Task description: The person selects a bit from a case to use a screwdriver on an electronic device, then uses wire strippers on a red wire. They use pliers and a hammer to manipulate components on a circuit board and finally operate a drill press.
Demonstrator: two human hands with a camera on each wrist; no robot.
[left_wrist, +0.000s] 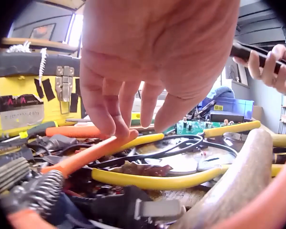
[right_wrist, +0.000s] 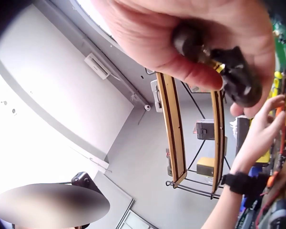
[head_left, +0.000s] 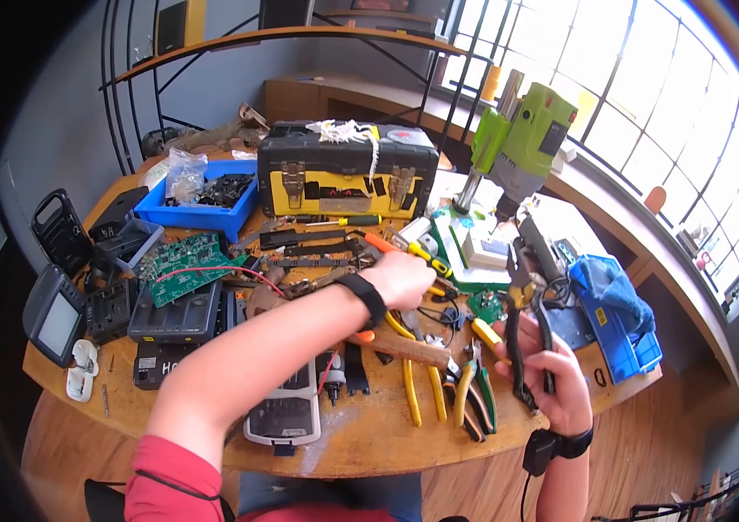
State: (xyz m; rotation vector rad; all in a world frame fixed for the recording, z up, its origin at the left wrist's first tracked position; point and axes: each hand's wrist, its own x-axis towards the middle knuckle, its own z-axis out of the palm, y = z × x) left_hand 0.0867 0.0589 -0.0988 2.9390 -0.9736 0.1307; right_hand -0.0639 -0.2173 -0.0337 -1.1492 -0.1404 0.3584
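Observation:
My left hand (head_left: 402, 280) reaches over the cluttered middle of the table. Its fingers point down in the left wrist view, and the fingertips touch the end of an orange-handled tool (left_wrist: 93, 155). A yellow handle (left_wrist: 155, 179) and a thick wooden handle (left_wrist: 250, 167) lie just in front. At the right, my right hand (head_left: 558, 374) grips a pair of pliers (head_left: 515, 348) with black handles, raised above the table and jaws upward. Its dark handle ends (right_wrist: 243, 83) show under the palm in the right wrist view. Below them lie yellow-handled pliers (head_left: 411, 391) and green-handled cutters (head_left: 484, 391).
A black and yellow toolbox (head_left: 347, 178) and a blue bin of parts (head_left: 200, 209) stand at the back. The green drill press (head_left: 521, 139) rises behind the hands. A blue tray (head_left: 617, 322) with a cloth is at the right. Green circuit boards (head_left: 187, 265) lie left.

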